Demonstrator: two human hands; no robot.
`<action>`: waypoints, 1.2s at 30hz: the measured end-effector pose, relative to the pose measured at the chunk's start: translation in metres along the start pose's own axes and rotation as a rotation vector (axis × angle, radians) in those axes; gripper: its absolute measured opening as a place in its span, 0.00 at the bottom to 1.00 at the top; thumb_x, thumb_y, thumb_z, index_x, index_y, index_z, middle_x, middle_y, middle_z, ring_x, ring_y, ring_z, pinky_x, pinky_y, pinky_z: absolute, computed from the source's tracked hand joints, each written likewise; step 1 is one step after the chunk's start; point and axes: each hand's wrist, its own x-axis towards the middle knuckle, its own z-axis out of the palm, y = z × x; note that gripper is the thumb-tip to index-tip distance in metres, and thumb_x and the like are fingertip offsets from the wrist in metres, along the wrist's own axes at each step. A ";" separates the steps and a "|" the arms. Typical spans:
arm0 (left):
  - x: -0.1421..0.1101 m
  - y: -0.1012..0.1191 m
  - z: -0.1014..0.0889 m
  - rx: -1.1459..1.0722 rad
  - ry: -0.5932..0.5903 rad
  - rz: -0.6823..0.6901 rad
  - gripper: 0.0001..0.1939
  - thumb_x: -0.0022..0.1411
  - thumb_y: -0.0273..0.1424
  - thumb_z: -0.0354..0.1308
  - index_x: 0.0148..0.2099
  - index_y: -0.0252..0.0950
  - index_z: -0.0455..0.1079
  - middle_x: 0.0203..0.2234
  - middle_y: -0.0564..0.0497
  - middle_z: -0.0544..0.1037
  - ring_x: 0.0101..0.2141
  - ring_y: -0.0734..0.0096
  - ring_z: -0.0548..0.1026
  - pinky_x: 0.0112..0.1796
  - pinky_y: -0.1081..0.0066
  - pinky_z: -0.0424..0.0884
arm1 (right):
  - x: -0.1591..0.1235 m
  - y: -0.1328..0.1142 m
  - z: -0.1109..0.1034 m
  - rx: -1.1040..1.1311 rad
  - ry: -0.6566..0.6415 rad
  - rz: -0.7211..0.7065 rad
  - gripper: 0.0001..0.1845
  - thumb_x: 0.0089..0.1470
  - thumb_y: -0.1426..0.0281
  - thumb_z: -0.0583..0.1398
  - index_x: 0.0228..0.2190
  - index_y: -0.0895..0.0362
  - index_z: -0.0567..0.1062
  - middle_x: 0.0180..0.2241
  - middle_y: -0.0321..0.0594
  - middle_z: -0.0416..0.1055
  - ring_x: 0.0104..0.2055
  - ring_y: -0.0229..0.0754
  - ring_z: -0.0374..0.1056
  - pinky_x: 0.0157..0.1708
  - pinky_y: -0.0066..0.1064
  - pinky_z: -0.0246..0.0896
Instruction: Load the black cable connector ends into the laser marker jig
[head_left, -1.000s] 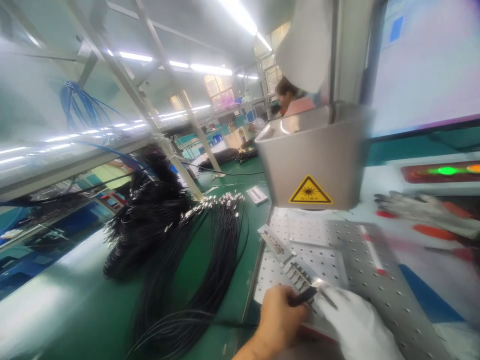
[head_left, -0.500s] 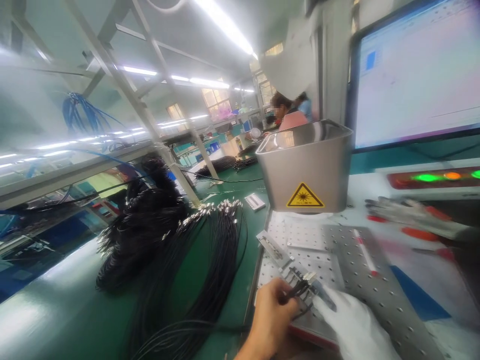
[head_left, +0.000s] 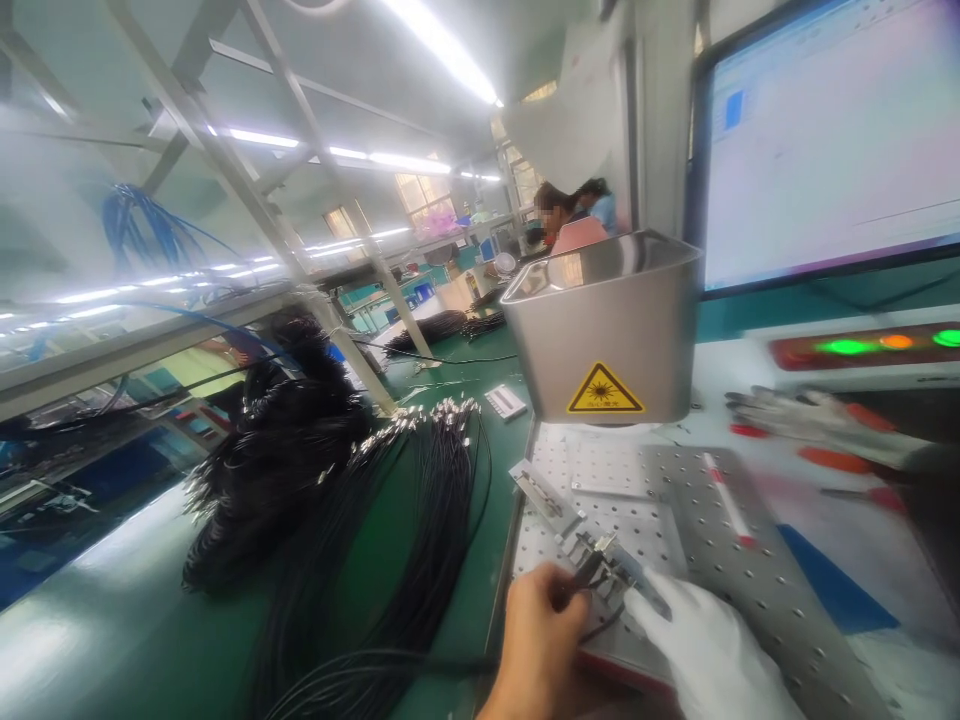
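Black cable (head_left: 588,572) sits pinched in the curled left hand (head_left: 541,625), the slanting right hand (head_left: 694,625) gripping a fixture (head_left: 547,500).

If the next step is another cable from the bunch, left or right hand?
Left, I'd say. The left hand is on the bunch's side; the right hand is farther off, at the fixture. One catch: left holds a cable and would need freeing.

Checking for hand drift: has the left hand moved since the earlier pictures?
Yes, slightly: judged against the pale perforated plate, the left hand has shifted up and left in view.
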 end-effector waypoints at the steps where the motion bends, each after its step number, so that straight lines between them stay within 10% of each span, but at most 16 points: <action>1: 0.000 0.000 0.000 0.007 0.000 -0.007 0.04 0.55 0.28 0.56 0.28 0.35 0.67 0.20 0.58 0.64 0.26 0.75 0.60 0.29 0.72 0.54 | 0.003 0.000 -0.003 -0.003 0.047 -0.005 0.25 0.35 0.83 0.58 0.32 0.43 0.81 0.38 0.36 0.76 0.33 0.44 0.70 0.29 0.31 0.65; 11: -0.001 0.000 -0.001 0.139 -0.034 0.028 0.14 0.61 0.32 0.53 0.23 0.37 0.59 0.19 0.57 0.61 0.26 0.74 0.59 0.30 0.70 0.51 | 0.014 -0.002 -0.017 0.032 0.187 -0.016 0.24 0.39 0.85 0.54 0.29 0.47 0.80 0.36 0.38 0.75 0.31 0.43 0.69 0.27 0.32 0.64; 17: -0.002 0.002 0.001 0.252 -0.003 -0.034 0.11 0.58 0.31 0.56 0.24 0.36 0.63 0.19 0.56 0.62 0.27 0.72 0.61 0.30 0.70 0.51 | 0.008 0.000 -0.016 0.010 -0.036 -0.055 0.26 0.41 0.84 0.56 0.34 0.45 0.82 0.40 0.41 0.75 0.34 0.44 0.70 0.29 0.33 0.68; 24: -0.002 0.008 0.005 0.299 -0.009 -0.047 0.12 0.57 0.31 0.55 0.23 0.37 0.60 0.19 0.55 0.63 0.26 0.72 0.61 0.30 0.69 0.49 | 0.017 -0.003 -0.024 0.046 0.170 -0.027 0.23 0.45 0.83 0.52 0.30 0.50 0.81 0.36 0.41 0.74 0.29 0.42 0.68 0.24 0.33 0.64; 36: -0.002 0.007 0.011 0.331 -0.007 -0.065 0.13 0.56 0.32 0.56 0.22 0.37 0.59 0.19 0.55 0.62 0.27 0.72 0.60 0.30 0.69 0.49 | 0.029 -0.002 -0.055 0.121 -0.063 -0.041 0.26 0.53 0.86 0.49 0.37 0.52 0.82 0.38 0.38 0.76 0.35 0.42 0.71 0.33 0.32 0.71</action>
